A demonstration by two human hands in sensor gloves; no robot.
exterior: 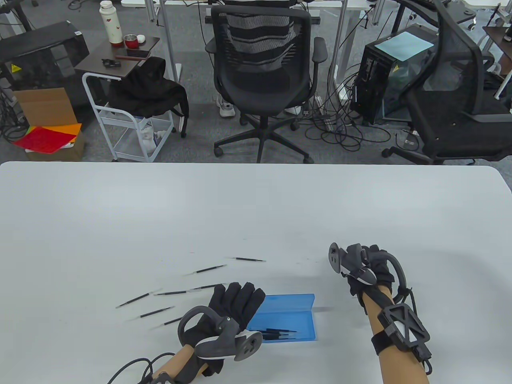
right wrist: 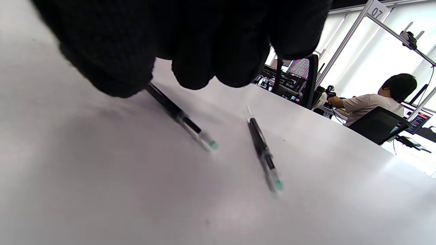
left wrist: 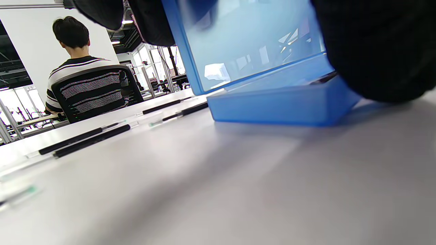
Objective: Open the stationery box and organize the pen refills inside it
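right hand (exterior: pixel 362 268) hides its refill (right wrist: pixel 180 117), box (exterior: pixel 286 316) corner behind left hand (exterior: pixel 234 308)

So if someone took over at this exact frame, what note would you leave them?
Left hand: flat, fingers straight against the raised lid of the blue box, propping it open.
Right hand: fingers curled on a refill on the table; another refill lies beside it.
Done: box open, a few refills inside.
Left: loose refills left of the box.

The white counter (exterior: pixel 256 208) carries an open blue stationery box (exterior: pixel 294 316) near its front edge, a few refills inside. Loose pen refills (exterior: pixel 208 269) lie scattered on it left of the box.
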